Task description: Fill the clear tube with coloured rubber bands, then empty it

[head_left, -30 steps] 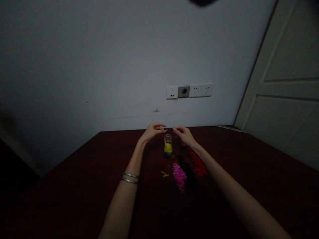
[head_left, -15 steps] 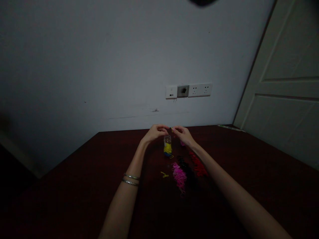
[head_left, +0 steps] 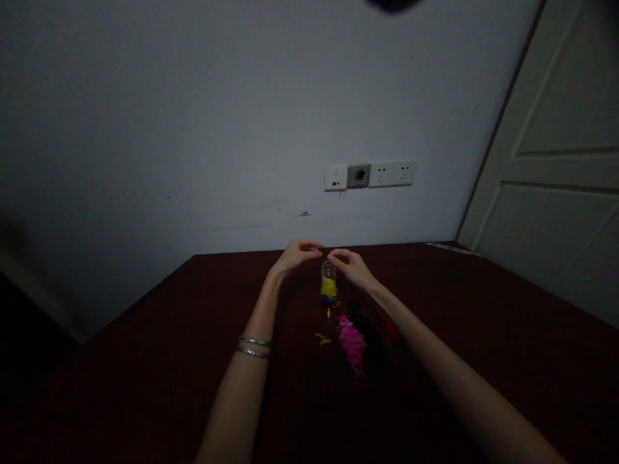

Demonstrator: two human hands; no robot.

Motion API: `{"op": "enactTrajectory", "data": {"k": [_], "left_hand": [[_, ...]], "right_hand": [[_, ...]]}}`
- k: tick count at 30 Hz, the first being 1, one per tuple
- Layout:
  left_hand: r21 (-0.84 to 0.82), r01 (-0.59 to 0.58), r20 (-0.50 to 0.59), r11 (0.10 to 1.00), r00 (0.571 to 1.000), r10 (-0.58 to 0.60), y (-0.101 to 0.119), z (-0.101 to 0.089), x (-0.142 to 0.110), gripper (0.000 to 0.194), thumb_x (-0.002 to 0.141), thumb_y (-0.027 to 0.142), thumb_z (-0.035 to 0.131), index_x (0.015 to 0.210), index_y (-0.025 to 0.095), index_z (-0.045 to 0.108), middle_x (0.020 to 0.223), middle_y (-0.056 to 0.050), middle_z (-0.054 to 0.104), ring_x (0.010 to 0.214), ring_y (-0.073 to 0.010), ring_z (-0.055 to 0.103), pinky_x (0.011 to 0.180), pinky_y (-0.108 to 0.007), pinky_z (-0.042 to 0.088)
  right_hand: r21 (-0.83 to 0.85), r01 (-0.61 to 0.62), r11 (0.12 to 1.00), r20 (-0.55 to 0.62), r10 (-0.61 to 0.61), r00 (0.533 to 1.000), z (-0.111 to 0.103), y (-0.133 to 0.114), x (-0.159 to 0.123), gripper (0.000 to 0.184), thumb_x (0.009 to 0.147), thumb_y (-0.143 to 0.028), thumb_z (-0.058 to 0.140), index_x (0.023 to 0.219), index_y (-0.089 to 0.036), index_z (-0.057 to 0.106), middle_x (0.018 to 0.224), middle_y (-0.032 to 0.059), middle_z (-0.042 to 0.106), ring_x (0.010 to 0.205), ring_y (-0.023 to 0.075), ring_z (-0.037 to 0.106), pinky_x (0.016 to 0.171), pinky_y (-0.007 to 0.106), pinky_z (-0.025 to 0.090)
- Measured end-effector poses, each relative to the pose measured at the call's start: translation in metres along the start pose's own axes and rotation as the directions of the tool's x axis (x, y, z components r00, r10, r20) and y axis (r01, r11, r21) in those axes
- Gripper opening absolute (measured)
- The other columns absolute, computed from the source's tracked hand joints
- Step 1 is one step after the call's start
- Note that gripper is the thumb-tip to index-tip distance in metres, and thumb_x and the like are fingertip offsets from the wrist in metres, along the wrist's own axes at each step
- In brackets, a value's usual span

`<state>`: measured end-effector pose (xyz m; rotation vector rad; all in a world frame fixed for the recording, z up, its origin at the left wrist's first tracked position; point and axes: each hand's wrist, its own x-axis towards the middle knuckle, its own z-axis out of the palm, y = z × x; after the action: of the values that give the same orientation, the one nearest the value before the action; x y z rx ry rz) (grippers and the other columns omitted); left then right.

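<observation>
A small clear jar (head_left: 329, 283) stands upright with yellow bands over blue in it. My left hand (head_left: 297, 254) is left of the jar's mouth, thumb and fingers apart with nothing between them. At the right rim, my right hand (head_left: 351, 265) has thumb and fingertips drawn together in a pinch; what it holds, if anything, is too small to make out. Just below the jar is a yellow band (head_left: 329, 313); whether it lies on the table or is falling I cannot tell. Loose yellow bands (head_left: 323, 339) lie nearer to me.
On the dark table (head_left: 193, 361) lie a pink pile of bands (head_left: 352, 345), a dark pile (head_left: 367, 325) and a red pile (head_left: 388, 327), partly behind my right forearm. A wall with sockets (head_left: 393, 174) rises behind; a panelled door (head_left: 556, 193) is at the right.
My hands have moved apart, and the small dark and yellow item between their fingertips is gone from there. My right hand has come down to the jar's rim. A yellow band has appeared below the jar.
</observation>
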<state>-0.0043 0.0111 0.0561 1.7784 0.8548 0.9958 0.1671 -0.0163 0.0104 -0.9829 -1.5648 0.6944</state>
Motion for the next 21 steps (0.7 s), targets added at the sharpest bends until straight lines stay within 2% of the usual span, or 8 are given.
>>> {"op": "enactTrajectory", "data": {"k": [5,9,10,12,14,17,18,21], "left_hand": [[0.008,0.022,0.028,1.0,0.999,-0.023,0.003,0.003,-0.002,0.028,0.062,0.019,0.066,0.089,0.009,0.066,0.075,-0.005,0.065,0.063,-0.0095,0.054,0.059,-0.021,0.039],[0.094,0.036,-0.029,0.995,0.999,-0.033,-0.001,0.0,-0.001,0.027,0.064,0.023,0.064,0.088,0.01,0.067,0.075,-0.005,0.065,0.062,-0.0097,0.052,0.056,-0.021,0.037],[0.109,0.041,-0.041,0.993,0.998,-0.037,-0.002,-0.001,-0.001,0.027,0.064,0.023,0.064,0.087,0.01,0.067,0.074,-0.005,0.065,0.061,-0.0097,0.052,0.054,-0.021,0.036],[0.107,0.048,-0.06,0.993,0.997,-0.042,-0.004,-0.002,0.0,0.027,0.064,0.024,0.064,0.087,0.01,0.067,0.073,-0.004,0.064,0.06,-0.0093,0.051,0.053,-0.02,0.035],[0.083,0.054,-0.075,0.995,0.996,-0.048,-0.006,-0.004,0.0,0.026,0.063,0.023,0.065,0.086,0.01,0.067,0.071,-0.004,0.063,0.058,-0.0085,0.05,0.052,-0.02,0.035],[0.057,0.067,-0.109,0.996,0.992,-0.06,-0.009,-0.005,0.002,0.024,0.063,0.021,0.064,0.085,0.01,0.067,0.063,-0.002,0.06,0.053,-0.0073,0.047,0.05,-0.02,0.034],[0.053,0.07,-0.12,0.996,0.991,-0.063,-0.01,-0.006,0.002,0.024,0.063,0.02,0.064,0.084,0.01,0.067,0.061,-0.001,0.059,0.052,-0.007,0.046,0.049,-0.019,0.034],[0.04,0.08,-0.138,0.996,0.988,-0.074,-0.014,-0.008,0.004,0.022,0.064,0.019,0.064,0.084,0.009,0.067,0.059,-0.001,0.058,0.049,-0.0064,0.045,0.047,-0.019,0.033]], "right_hand": [[-0.031,0.006,1.0,-0.023,-0.007,1.0,-0.003,-0.001,0.002,0.033,0.067,-0.046,0.058,0.075,-0.015,0.062,0.08,0.0057,0.064,0.079,0.0183,0.056,0.071,0.03,0.045],[-0.057,0.039,0.998,-0.027,-0.041,0.999,-0.013,-0.023,-0.001,0.029,0.069,-0.044,0.057,0.074,-0.016,0.061,0.078,0.0045,0.063,0.076,0.017,0.056,0.069,0.029,0.045],[-0.06,0.054,0.997,0.009,-0.054,0.998,-0.015,-0.031,-0.003,0.027,0.07,-0.042,0.057,0.075,-0.016,0.062,0.078,0.004,0.063,0.075,0.0163,0.056,0.069,0.029,0.045],[-0.067,0.059,0.996,0.164,-0.048,0.985,-0.019,-0.047,-0.011,0.023,0.072,-0.038,0.057,0.076,-0.016,0.063,0.075,0.0028,0.062,0.07,0.0146,0.055,0.066,0.028,0.044],[-0.099,0.063,0.993,0.383,-0.02,0.923,-0.02,-0.059,-0.024,0.02,0.072,-0.035,0.059,0.076,-0.016,0.064,0.073,0.0026,0.063,0.067,0.0135,0.055,0.063,0.026,0.043],[-0.235,0.048,0.971,0.651,0.12,0.749,-0.013,-0.065,-0.048,0.019,0.072,-0.03,0.059,0.082,-0.015,0.067,0.067,0.0029,0.062,0.061,0.0126,0.054,0.055,0.023,0.041],[-0.276,0.067,0.959,0.706,0.155,0.691,-0.009,-0.063,-0.057,0.02,0.072,-0.027,0.059,0.086,-0.015,0.067,0.069,0.0033,0.063,0.061,0.0126,0.055,0.054,0.022,0.041],[-0.389,0.247,0.887,0.769,0.165,0.617,0.004,-0.052,-0.075,0.02,0.068,-0.017,0.06,0.085,-0.015,0.068,0.073,0.0032,0.064,0.061,0.0108,0.053,0.056,0.021,0.04]]}}
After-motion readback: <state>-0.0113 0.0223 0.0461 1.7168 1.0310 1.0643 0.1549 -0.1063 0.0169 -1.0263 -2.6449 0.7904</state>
